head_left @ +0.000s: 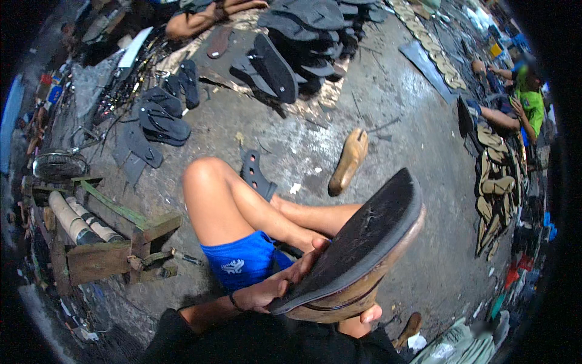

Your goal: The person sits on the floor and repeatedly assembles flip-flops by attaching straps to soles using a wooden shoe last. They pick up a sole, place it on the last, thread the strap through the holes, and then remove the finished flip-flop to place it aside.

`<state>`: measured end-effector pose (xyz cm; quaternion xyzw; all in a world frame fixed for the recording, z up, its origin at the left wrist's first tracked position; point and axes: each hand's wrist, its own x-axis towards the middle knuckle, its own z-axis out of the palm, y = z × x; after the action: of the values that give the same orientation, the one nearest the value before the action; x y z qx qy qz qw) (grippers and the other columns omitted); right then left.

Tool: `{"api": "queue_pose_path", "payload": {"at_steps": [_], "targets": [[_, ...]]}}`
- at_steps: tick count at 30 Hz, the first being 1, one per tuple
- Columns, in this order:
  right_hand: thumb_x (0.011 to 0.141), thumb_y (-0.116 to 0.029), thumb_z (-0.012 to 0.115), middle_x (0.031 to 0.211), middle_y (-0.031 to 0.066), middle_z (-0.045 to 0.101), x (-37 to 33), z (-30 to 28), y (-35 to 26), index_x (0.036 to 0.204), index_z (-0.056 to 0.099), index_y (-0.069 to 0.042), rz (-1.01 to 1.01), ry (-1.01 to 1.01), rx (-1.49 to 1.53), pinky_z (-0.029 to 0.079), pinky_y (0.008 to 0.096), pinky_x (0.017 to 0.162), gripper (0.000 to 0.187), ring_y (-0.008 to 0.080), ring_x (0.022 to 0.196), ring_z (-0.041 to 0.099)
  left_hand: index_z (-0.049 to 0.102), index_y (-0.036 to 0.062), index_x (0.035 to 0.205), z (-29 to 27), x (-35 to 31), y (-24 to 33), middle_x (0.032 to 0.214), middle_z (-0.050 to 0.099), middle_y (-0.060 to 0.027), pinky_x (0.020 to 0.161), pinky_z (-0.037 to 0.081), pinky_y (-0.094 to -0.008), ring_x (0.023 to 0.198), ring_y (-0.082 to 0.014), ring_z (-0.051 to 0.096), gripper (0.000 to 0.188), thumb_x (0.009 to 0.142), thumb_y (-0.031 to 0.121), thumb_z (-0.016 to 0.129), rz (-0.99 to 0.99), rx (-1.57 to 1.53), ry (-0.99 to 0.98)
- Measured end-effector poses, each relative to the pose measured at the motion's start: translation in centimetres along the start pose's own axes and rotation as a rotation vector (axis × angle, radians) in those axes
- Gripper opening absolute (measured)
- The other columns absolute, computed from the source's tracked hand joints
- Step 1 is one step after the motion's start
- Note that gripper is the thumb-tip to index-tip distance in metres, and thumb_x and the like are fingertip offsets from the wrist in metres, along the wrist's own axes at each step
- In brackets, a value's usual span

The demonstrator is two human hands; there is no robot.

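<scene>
In front of my body, a black sandal sole [357, 233] faces upward at a tilt. Beneath it is a brown shoe last [339, 308], with a dark band running across it. My left hand [273, 291] grips the near left end of the sole, its fingers along the edge. Most of my right hand [364, 318] is hidden under the last; a fingertip shows against its lower side, holding it from below. A second, light brown shoe last [349, 161] lies on the floor ahead.
Black flip-flops [163, 121] lie at the left, and a big pile of dark sandals [309, 36] at the back. Tan sandals [500, 185] line the right side, near a person in a green shirt [532, 106]. A wooden stand [100, 261] is on my left.
</scene>
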<state>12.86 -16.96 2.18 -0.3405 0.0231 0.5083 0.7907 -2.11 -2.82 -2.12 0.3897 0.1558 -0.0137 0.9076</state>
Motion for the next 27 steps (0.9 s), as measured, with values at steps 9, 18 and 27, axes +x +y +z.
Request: {"api": "queue_pose_path", "payload": {"at_steps": [9, 18, 27], "targets": [[0.076, -0.012, 0.076, 0.120, 0.0087, 0.054, 9.5, 0.0, 6.4, 0.143, 0.034, 0.001, 0.010, -0.193, -0.689, 0.046, 0.0322, 0.091, 0.080, 0.0173, 0.105, 0.055, 0.032, -0.0046, 0.151, -5.6, -0.6, 5.8, 0.149, 0.043, -0.0142, 0.116, 0.029, -0.0348, 0.137, -0.0196, 0.041, 0.073, 0.088, 0.006, 0.067, 0.136, 0.382, 0.303], [0.072, 0.003, 0.069, 0.115, 0.0111, 0.055, 10.3, -2.3, 10.9, 0.133, 0.034, 0.001, 0.128, -0.066, -0.780, 0.049, 0.0318, 0.089, 0.070, 0.0195, 0.105, 0.057, 0.041, -0.0068, 0.141, -7.2, 0.2, 1.2, 0.138, 0.053, -0.0178, 0.111, 0.038, -0.0340, 0.132, -0.0210, 0.049, 0.065, 0.082, -0.004, 0.068, 0.156, 0.469, 0.541], [0.090, -0.014, 0.071, 0.143, 0.0189, 0.046, 8.4, 5.1, 0.9, 0.150, 0.027, 0.004, -0.188, -0.221, -0.623, 0.038, 0.0382, 0.109, 0.077, 0.0287, 0.130, 0.049, 0.013, 0.0006, 0.155, -7.5, 3.0, 7.6, 0.157, 0.031, -0.0127, 0.117, 0.031, -0.0415, 0.144, -0.0274, 0.033, 0.117, 0.073, 0.050, 0.079, 0.447, -0.083, 0.196]]}}
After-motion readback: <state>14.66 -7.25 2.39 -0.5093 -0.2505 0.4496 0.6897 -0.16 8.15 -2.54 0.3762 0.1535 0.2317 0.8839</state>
